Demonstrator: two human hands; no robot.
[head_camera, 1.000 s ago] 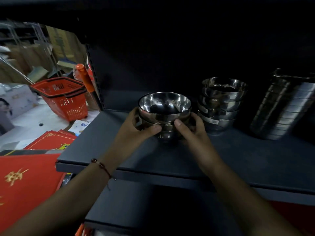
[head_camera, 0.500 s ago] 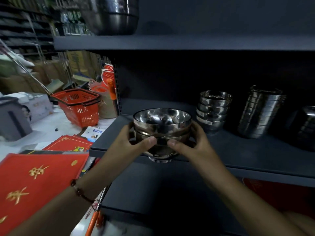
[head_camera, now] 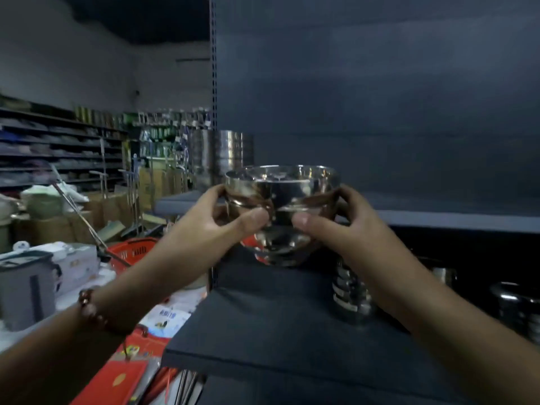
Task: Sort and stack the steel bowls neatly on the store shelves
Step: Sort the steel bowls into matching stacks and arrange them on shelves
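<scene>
Two hands hold a small stack of shiny steel bowls up in the air. The left hand wraps round the left side, with its thumb pressed on the front. The right hand wraps round the right side in the same way. Both hands grip the stack tight, and the two thumbs are close together on the front but do not touch.

The stack is in front of the upper shelf. Its top rim sits higher than the front edge of that shelf, and its bottom hangs lower than that edge. I cannot tell if the stack touches the shelf. To the right of the stack, the top of the upper shelf is bare and wide. To the left, at the end of that shelf, stands a tall pile of steel pans.

Below the hands is the lower shelf. Its front left corner is bare. Another stack of bowls stands on it, partly hidden by the right arm. More steel pots stand far to the right, near the edge of the view.

A red basket sits on the floor to the left, past the shelf post.
</scene>
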